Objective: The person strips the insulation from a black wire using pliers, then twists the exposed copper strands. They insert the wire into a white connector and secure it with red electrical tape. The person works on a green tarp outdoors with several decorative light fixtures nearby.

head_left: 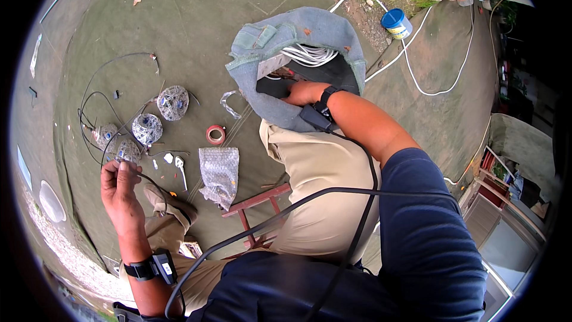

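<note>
My left hand (123,189) is closed in a pinch on a thin black cable (149,180), just below a wire-wrapped ball (127,150). More such balls, a silvery one (147,129) and a pale one (173,103), lie on the ground cloth with black leads curling around them. My right hand (305,92) reaches into the mouth of a grey-blue fabric bag (333,27); its fingers are hidden inside. A coil of white cable (311,55) sits in the bag beyond that hand.
Between my hands lie a roll of red tape (215,135), a bubble-wrap pouch (218,170) and a small white tool (180,165). A reddish frame (250,220) stands beside my leg. A blue-lidded tub (396,22) with white cable is at the far right. A black cable (286,209) crosses my lap.
</note>
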`<state>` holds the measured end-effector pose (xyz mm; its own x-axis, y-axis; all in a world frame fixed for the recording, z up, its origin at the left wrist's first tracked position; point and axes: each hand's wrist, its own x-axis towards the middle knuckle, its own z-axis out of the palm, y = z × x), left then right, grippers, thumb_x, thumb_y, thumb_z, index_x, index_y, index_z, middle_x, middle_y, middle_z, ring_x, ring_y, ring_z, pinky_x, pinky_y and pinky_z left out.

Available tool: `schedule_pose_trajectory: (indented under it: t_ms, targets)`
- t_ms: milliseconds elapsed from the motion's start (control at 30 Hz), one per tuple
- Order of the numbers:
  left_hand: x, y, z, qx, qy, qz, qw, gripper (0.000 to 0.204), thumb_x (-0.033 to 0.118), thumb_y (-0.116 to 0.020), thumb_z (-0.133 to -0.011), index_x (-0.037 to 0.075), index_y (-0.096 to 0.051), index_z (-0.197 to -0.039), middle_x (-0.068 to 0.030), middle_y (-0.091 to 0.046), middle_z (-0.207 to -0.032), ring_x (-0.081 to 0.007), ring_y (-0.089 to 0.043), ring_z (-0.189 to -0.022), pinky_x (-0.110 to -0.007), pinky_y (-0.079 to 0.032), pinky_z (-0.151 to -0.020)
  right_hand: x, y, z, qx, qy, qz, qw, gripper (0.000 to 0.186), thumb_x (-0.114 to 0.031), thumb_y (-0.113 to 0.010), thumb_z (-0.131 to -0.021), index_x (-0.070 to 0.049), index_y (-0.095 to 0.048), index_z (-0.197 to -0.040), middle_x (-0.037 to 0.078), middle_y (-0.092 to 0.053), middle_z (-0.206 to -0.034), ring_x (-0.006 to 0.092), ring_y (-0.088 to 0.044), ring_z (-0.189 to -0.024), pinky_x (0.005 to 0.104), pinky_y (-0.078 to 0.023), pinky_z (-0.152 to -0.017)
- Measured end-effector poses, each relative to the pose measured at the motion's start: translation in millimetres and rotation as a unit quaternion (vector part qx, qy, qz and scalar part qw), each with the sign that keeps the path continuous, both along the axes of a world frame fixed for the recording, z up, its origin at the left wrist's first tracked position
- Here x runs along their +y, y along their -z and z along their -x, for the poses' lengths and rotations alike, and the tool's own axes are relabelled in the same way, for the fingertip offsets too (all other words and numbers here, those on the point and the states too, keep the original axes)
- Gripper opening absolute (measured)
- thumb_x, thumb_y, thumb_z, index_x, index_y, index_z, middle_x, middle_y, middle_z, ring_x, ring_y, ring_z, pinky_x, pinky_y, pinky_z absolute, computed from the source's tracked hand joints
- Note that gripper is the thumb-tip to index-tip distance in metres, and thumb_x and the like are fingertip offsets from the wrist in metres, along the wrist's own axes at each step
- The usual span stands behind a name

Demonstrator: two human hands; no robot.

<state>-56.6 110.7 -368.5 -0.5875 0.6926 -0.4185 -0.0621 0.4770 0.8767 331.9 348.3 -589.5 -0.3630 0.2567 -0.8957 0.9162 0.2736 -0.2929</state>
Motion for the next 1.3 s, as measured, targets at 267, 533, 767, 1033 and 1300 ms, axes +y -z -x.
schedule_pose_trajectory:
  t_ms: [267,533,767,1033,1300]
  targets:
    - [-1.4,-1.3,0.3,-0.002,-0.002,-0.008,1.0,0.013,0.017,-0.059,-0.101,0.004,-0.058,-0.097,-0.0052,-0.064,-0.088,-0.0104,-0.054,-0.079,-0.025,-0.043,-0.073,15.9,-42.7,13.3,-0.026,0.021,-0.023,0.999,0.065,-0.059,-0.059,-0.088,-0.008,-0.064,-0.128,0.019,-0.066,-0.124,0.0339,-0.063,-0.114,0.0403,-0.048,-0.096]
    - [-4.4,-3.0,0.2,0.003,-0.004,-0.001,1.0,0.012,0.016,-0.059,-0.101,0.005,-0.058,-0.097,-0.0049,-0.064,-0.088,-0.0108,-0.057,-0.081,-0.025,-0.043,-0.072,68.7,-60.7,-10.4,0.023,0.258,-0.221,0.94,0.033,-0.022,-0.057,-0.085,-0.001,-0.071,-0.107,0.024,-0.068,-0.113,0.0377,-0.063,-0.112,0.043,-0.048,-0.097]
    - [-11.2,2.4,3.9,-0.005,0.017,-0.002,1.0,0.009,0.015,-0.059,-0.101,0.006,-0.058,-0.101,-0.0043,-0.064,-0.092,-0.0133,-0.061,-0.084,-0.025,-0.046,-0.073,84.0,-78.8,-18.9,0.031,0.287,-0.361,0.887,0.055,-0.022,-0.065,-0.087,0.005,-0.052,-0.133,0.028,-0.066,-0.115,0.0416,-0.061,-0.113,0.044,-0.048,-0.098]
    - [-8.2,-0.5,-2.5,0.003,0.008,-0.003,1.0,0.012,0.016,-0.061,-0.1,0.005,-0.058,-0.095,-0.0045,-0.064,-0.088,-0.0117,-0.059,-0.083,-0.026,-0.044,-0.072,87.3,-74.8,-23.7,0.099,0.294,-0.424,0.851,0.072,-0.022,-0.065,-0.087,0.003,-0.037,-0.148,0.025,-0.042,-0.147,0.038,-0.042,-0.137,0.0387,-0.036,-0.113]
    - [-9.1,1.0,-3.0,0.012,0.013,0.0,1.0,0.013,0.017,-0.061,-0.1,0.005,-0.058,-0.096,-0.0046,-0.064,-0.088,-0.0114,-0.058,-0.082,-0.026,-0.044,-0.072,98.8,-69.4,-29.0,0.097,0.243,-0.443,0.858,0.07,-0.02,-0.064,-0.087,0.001,-0.038,-0.148,0.024,-0.039,-0.151,0.0395,-0.042,-0.137,0.0399,-0.036,-0.114]
